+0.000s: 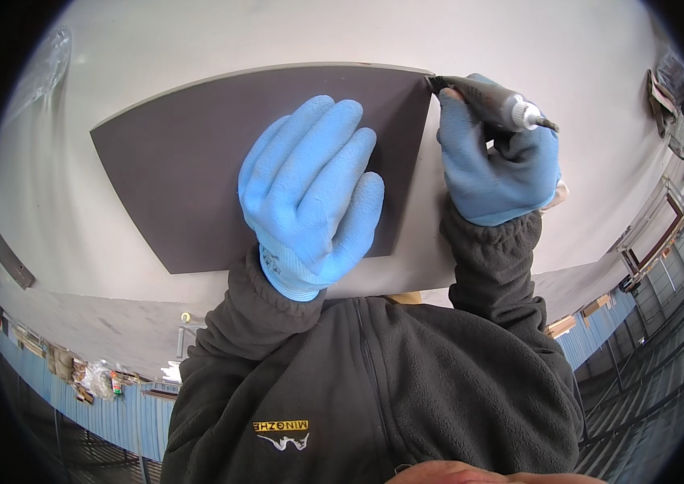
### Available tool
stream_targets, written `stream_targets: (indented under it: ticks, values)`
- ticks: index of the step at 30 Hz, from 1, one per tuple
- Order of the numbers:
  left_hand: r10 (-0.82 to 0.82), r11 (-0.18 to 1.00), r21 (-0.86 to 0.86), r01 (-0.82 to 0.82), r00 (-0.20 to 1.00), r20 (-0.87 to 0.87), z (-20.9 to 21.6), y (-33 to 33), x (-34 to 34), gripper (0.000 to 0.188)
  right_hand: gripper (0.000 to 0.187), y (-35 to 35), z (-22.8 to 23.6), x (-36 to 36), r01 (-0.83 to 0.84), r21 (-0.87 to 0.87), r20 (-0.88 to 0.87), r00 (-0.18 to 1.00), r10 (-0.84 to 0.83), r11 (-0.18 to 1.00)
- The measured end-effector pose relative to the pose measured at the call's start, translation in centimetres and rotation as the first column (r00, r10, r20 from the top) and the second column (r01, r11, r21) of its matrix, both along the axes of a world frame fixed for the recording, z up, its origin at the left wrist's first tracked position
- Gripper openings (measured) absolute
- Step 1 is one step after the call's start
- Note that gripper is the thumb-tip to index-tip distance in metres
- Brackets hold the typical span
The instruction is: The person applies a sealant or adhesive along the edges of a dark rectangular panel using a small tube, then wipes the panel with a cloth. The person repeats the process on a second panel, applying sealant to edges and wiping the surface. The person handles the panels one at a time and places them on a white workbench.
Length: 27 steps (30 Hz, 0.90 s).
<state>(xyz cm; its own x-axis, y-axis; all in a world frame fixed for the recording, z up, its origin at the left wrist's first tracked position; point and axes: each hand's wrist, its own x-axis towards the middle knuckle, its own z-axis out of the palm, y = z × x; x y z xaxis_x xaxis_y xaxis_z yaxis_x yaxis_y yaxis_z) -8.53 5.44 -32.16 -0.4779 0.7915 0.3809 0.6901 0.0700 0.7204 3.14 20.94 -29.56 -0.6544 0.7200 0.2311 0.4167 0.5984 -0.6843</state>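
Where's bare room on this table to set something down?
On the pale table: beyond the dark panel, and left of it, short of the clear plastic. Crowded: the panel's far right corner, by right hand and dark tool.

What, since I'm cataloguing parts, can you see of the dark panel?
The dark panel is matte purplish-grey, material unclear. Its far edge bows outward with a paler rim, and its sides narrow toward the near edge. It lies flat on a pale surface. The left hand covers part of it, contact unclear; a tool reaches its far right corner.
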Motion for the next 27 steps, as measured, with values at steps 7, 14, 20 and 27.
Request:
stream_targets:
  ticks: [7, 14, 20, 27]
  values:
    - [-0.005, 1.000, 0.004, 0.005, 1.000, 0.002, -0.1, 0.0, -0.1, 0.031, 0.014, 0.9, -0.3, 0.3, -0.159, 0.333, 0.169, 0.980, 0.107, 0.929]
    - [0.010, 1.000, 0.017, -0.010, 1.000, 0.001, 0.0, 0.1, -0.1, 0.028, 0.014, 0.2, 0.8, 0.4, 0.102, -0.079, -0.052, 0.993, -0.106, 0.992]
    - [0.013, 1.000, 0.012, -0.013, 1.000, 0.019, 0.0, 0.1, 0.0, 0.025, 0.020, -0.2, 1.3, 0.5, 0.135, -0.551, -0.304, 0.886, -0.349, 0.824]
    - [0.022, 1.000, 0.022, -0.022, 1.000, 0.012, 0.5, 0.5, 0.2, 0.025, 0.019, 0.7, 1.6, 1.0, 0.084, -0.722, -0.367, 0.795, -0.484, 0.687]
